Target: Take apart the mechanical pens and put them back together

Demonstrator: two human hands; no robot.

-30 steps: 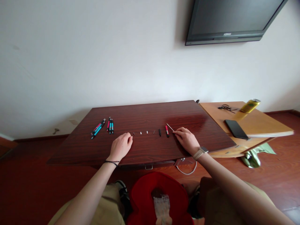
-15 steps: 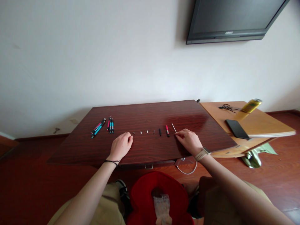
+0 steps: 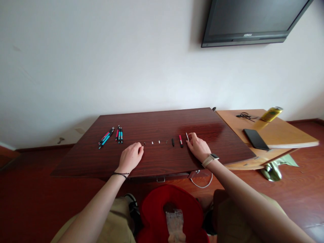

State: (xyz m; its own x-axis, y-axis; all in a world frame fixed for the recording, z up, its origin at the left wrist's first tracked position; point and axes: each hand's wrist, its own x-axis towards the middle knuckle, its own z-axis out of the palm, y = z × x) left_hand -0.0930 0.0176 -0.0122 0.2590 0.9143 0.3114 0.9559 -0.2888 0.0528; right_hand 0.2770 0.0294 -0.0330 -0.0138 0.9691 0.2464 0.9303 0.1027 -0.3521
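One Small Bump Could Cause a Mess

The right hand [image 3: 198, 148] has bent fingers at a thin white stick [image 3: 187, 136], at the right end of a row of parts on the brown table [image 3: 157, 122]. Nobody can tell if it grips the stick or only touches it. The left hand [image 3: 131, 156] is curled closed on the table, with nothing seen in it.

A push from the right hand could knock the red-and-black tube [image 3: 181, 141] into the black piece [image 3: 172, 142]. The left knuckles are just beside a tiny dark bit [image 3: 144, 143] — a little slip could flick it away. The small spring [image 3: 166, 142] and two white bits [image 3: 156, 142] look light, so a sleepy wrist could sweep them off too.

The tabletop is shiny, with a pale wall [image 3: 101, 60] behind. A black TV [image 3: 248, 20] hangs up high, and a phone [image 3: 255, 139] lies on the lighter side table [image 3: 286, 135].
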